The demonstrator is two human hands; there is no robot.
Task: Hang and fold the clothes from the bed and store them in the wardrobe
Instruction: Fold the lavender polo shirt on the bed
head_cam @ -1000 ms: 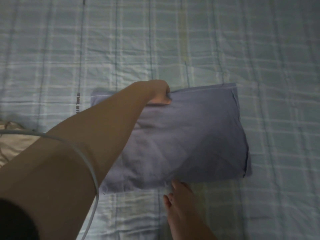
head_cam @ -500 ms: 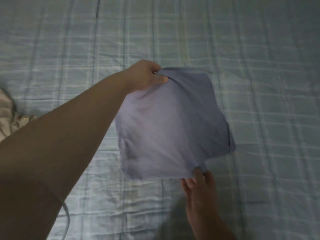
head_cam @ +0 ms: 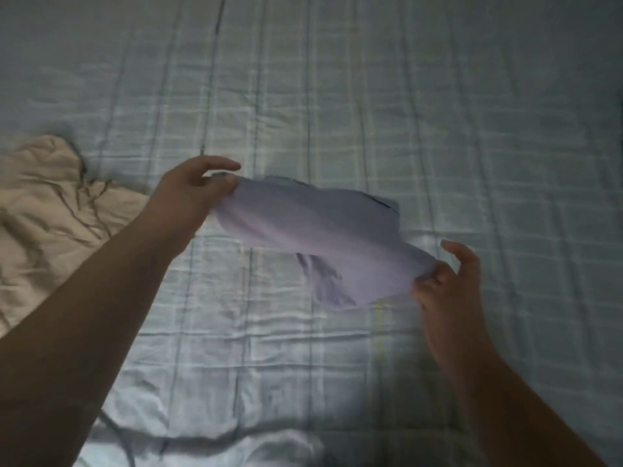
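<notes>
Folded lilac garment (head_cam: 323, 230) held above the bed (head_cam: 438, 96) near centre, pinched at 9 o'clock by left hand (head_cam: 192, 193) and 3 o'clock by right hand (head_cam: 445, 284). Could unfold: loose flap sagging beneath at 6 o'clock, thin grips.

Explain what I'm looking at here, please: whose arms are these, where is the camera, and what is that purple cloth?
There is no machine here. A person wears a wide-angle camera on their head, looking forward and down, so you see their own two bare arms reaching out in front. The surface below is a bed covered with a pale checked sheet. The left hand pinches one end of a folded lilac garment, and the right hand grips the other end, so the garment hangs between them above the sheet; a loose part droops underneath. Off to the left, a crumpled beige garment lies on the bed. The picture is dim and a little blurred, so I cannot tell what kind of clothing either piece is.
</notes>
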